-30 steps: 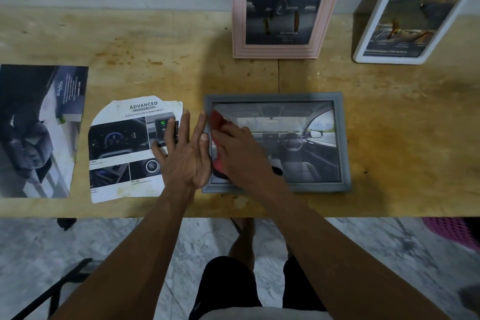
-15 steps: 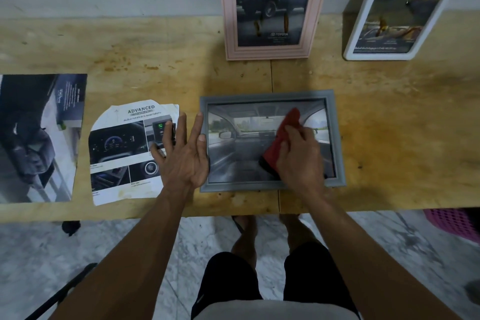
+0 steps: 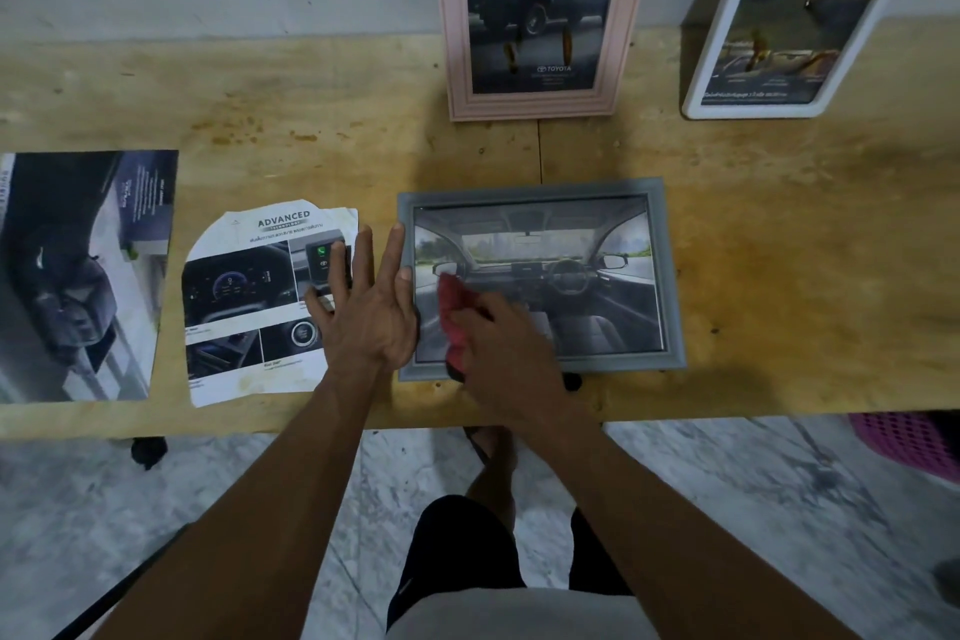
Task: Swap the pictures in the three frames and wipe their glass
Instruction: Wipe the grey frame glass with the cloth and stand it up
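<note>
Near the table's front edge, the grey frame could slide off if the flat, open left hand slips while the right hand, its grip clamped on the red cloth, rubs.

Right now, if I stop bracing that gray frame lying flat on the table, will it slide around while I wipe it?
Probably a little. The gray frame lies flat on smooth wood, and the left hand presses against its edge, which suggests it shifts under the red cloth. It looks rigid, so it should slide whole, not flex. Lying flat, it can hardly tip.
</note>
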A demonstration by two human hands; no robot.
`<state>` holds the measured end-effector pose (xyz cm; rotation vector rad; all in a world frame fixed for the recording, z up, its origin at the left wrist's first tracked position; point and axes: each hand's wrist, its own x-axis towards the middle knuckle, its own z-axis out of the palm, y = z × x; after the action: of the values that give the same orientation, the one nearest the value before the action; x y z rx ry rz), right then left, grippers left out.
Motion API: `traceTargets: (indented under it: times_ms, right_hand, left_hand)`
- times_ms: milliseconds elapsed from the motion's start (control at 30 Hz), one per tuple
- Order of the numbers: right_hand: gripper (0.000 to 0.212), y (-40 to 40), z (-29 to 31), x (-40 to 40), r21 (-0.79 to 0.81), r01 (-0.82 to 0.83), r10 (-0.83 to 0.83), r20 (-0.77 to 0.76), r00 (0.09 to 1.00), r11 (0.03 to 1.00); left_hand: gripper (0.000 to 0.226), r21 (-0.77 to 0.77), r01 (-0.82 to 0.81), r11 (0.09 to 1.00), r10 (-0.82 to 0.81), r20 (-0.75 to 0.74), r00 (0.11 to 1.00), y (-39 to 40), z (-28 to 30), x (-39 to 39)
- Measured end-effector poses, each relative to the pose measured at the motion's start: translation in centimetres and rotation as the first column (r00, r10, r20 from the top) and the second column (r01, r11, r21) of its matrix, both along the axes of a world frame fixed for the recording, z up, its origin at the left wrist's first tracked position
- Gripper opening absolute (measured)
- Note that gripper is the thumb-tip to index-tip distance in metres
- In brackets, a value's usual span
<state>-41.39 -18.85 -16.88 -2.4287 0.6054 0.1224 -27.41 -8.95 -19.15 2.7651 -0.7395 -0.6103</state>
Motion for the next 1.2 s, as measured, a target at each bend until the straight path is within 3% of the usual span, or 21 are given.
traceTargets:
  times_ms: [100, 233, 400, 500, 600, 700, 767, 867, 1033, 1133, 1200]
  right_hand:
    - [0.024, -2.7, 0.7, -2.5, -0.041, 0.147, -0.148, -0.016, 0.989, 0.988]
    - [0.024, -6.4, 1.3, -6.2, -0.182, 0.239, -0.255, -0.067, 0.965, 0.954]
    - [0.026, -9.2, 1.6, -8.7, -0.388, 0.180, -0.259, -0.160, 0.953, 0.904]
    - [0.032, -10.5, 1.6, -9.4, -0.421, 0.154, -0.253, -0.191, 0.948, 0.894]
    - [0.031, -11.1, 2.1, -10.0, -0.415, 0.249, -0.317, -0.102, 0.943, 0.875]
    - [0.029, -12.3, 2.8, -10.7, -0.384, 0.492, -0.520, 0.034, 0.853, 0.781]
    - [0.032, -13.8, 2.8, -11.6, -0.379, 0.567, -0.597, 0.045, 0.801, 0.731]
    - [0.041, -15.8, 2.3, -13.1, -0.467, 0.516, -0.597, -0.034, 0.801, 0.718]
    - [0.047, -16.4, 1.8, -13.9, -0.408, 0.490, -0.583, -0.140, 0.800, 0.770]
    - [0.046, -15.8, 2.1, -13.0, -0.491, 0.504, -0.619, -0.097, 0.779, 0.711]
    - [0.039, -14.9, 2.4, -12.1, -0.529, 0.492, -0.585, -0.010, 0.811, 0.692]
  left_hand:
    - [0.050, -0.003, -0.034, 0.999, 0.034, 0.015, 0.999, -0.5, 0.1, -0.7]
    - [0.051, 0.000, -0.041, 0.999, 0.041, 0.020, 0.999, -0.6, -0.1, -0.8]
    - [0.050, 0.025, -0.055, 0.998, 0.054, 0.040, 0.998, -0.8, 0.3, -1.0]
    - [0.051, 0.055, -0.059, 0.997, 0.057, 0.043, 0.997, -1.0, 0.7, -1.2]
    - [0.051, 0.072, -0.057, 0.996, 0.055, 0.032, 0.998, -1.0, 0.8, -1.0]
    - [0.050, 0.091, -0.049, 0.995, 0.049, 0.005, 0.999, -1.1, 0.9, -0.9]
    - [0.050, 0.093, -0.047, 0.995, 0.049, -0.012, 0.999, -1.1, 1.1, -0.9]
    - [0.050, 0.094, -0.054, 0.994, 0.057, -0.028, 0.998, -1.3, 1.4, -0.8]
    - [0.050, 0.089, -0.051, 0.995, 0.054, -0.034, 0.998, -1.7, 1.9, -0.6]
    - [0.050, 0.087, -0.036, 0.996, 0.039, -0.029, 0.999, -1.6, 1.9, -0.5]
    - [0.050, 0.071, -0.032, 0.997, 0.033, -0.012, 0.999, -1.5, 2.1, -0.5]
